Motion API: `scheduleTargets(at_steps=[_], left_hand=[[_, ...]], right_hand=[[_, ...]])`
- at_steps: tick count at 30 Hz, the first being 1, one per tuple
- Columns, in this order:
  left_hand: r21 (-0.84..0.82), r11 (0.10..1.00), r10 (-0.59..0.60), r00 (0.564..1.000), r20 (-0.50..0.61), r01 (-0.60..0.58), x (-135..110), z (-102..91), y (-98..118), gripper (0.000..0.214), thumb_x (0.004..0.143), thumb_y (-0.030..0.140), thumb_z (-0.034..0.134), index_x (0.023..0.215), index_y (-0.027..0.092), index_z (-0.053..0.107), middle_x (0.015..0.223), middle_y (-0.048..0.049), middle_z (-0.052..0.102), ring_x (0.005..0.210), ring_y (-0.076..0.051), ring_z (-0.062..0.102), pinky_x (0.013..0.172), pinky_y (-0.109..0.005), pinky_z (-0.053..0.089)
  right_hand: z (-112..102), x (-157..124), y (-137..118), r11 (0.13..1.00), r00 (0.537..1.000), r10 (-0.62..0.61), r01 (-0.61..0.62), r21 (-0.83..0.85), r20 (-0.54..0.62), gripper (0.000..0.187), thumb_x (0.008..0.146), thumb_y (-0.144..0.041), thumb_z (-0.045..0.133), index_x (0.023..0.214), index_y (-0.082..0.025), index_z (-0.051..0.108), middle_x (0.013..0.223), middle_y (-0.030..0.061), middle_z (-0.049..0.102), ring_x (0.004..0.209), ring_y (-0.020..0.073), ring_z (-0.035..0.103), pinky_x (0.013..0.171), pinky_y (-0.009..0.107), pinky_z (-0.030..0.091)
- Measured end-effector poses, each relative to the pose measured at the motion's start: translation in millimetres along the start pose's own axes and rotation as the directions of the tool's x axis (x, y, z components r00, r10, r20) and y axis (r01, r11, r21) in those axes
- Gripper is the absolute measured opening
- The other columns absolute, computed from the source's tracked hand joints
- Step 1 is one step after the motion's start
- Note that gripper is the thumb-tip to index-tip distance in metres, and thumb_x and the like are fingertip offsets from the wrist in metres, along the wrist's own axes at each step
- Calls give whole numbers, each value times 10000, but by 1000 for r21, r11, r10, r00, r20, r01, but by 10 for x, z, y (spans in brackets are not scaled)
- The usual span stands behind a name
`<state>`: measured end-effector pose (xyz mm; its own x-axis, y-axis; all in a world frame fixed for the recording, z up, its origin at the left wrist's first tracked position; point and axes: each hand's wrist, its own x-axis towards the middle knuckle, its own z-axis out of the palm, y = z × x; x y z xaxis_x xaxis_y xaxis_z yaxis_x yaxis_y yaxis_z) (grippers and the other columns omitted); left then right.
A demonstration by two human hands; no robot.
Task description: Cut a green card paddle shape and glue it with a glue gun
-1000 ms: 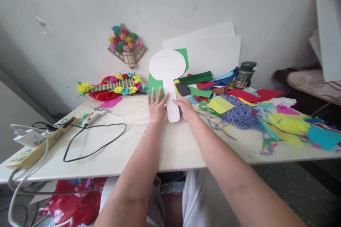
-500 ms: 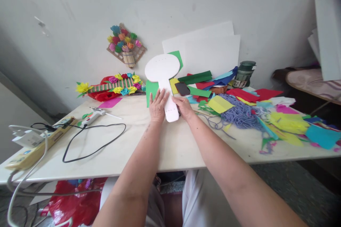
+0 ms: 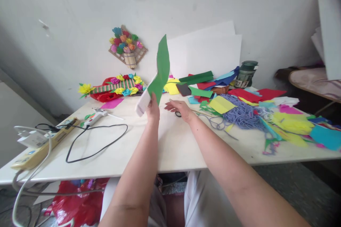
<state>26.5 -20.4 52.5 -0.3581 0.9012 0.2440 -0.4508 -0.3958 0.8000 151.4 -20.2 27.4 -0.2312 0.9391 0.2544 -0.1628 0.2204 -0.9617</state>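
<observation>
My left hand (image 3: 153, 110) grips a white paddle-shaped foam board (image 3: 142, 105) by its narrow handle end and holds it up off the table, tilted nearly edge-on. Green paper (image 3: 163, 62) lies against the board and hides most of its round head. My right hand (image 3: 179, 108) hovers low over the table to the right, fingers loosely bent and apart, with nothing visible in them. Just under it shows a small black loop (image 3: 178, 114), perhaps a scissors handle, partly covered by the hand.
A glue gun (image 3: 96, 117) with a looping black cord and a power strip (image 3: 44, 147) lie left. Behind them is a flower-trimmed craft piece (image 3: 114, 87). Coloured paper (image 3: 222, 104), purple yarn (image 3: 241, 113) and a dark green jar (image 3: 246, 74) occupy the right.
The white board has been lifted and turned so the green paper faces right. My right hand has let go of the board; my left hand now grips its handle instead of lying flat on it.
</observation>
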Motion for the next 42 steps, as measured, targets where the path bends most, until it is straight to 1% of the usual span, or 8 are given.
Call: scheduleTargets(at_steps=[3,7,13,18,23,30,36,42], left_hand=[[-150,983,106,994,1,-105,65,-37,-74,394,839,343,504,1204,196,513,1148,-48,607,1180,-174,466,970,-286,402],[-352,936,-12,1000,-14,6,112,-90,-176,346,815,291,553,1150,204,546,1024,-55,666,1032,-179,582,865,-292,486],[-431,890,-199,977,-79,147,89,-46,-189,321,859,202,478,1177,193,523,1060,-64,653,1078,-163,552,898,-298,466],[-470,850,-280,960,-20,239,61,-33,-217,293,863,198,467,1147,182,535,1093,-67,639,1125,-175,516,945,-352,428],[-456,824,-321,940,114,337,3,-14,-284,250,850,204,483,1077,154,574,1065,-84,649,1124,-210,517,975,-414,393],[-420,844,-284,943,176,333,-41,-2,-344,249,832,204,512,1068,169,583,1054,-85,653,1108,-226,529,980,-433,385],[-396,869,-229,950,211,297,-28,-14,-385,254,826,188,518,1071,160,583,1118,-89,624,1128,-217,512,992,-396,381],[-387,866,-248,943,222,318,-29,-30,-406,270,828,200,514,1090,172,574,1108,-82,630,1118,-219,520,990,-406,381]], right_hand=[[10,0,5,998,1000,16,-18,-52,-26,429,725,-533,549,837,-144,690,821,80,697,750,144,621,663,244,430],[14,41,33,992,985,98,-108,-60,-141,428,700,-551,568,712,-134,663,688,66,672,597,118,587,567,228,432],[-48,160,84,979,897,193,-149,141,-397,406,630,-553,646,675,-163,543,534,2,570,418,88,493,404,213,421],[-82,174,105,890,925,244,-95,447,-290,339,652,-456,673,818,-188,548,563,-13,589,486,126,561,464,250,491],[-37,157,121,768,957,229,-65,637,-178,279,700,-318,658,943,-215,570,789,9,685,705,163,634,614,298,534],[37,155,128,764,914,265,-4,646,-308,297,640,-108,667,913,-197,591,817,3,703,751,177,651,701,346,537],[44,175,163,801,889,197,96,591,-413,320,593,-27,654,876,-168,603,773,14,706,769,182,656,728,351,530],[59,167,135,785,888,210,97,612,-410,345,597,3,625,899,-161,601,799,14,706,752,171,657,755,353,523]])
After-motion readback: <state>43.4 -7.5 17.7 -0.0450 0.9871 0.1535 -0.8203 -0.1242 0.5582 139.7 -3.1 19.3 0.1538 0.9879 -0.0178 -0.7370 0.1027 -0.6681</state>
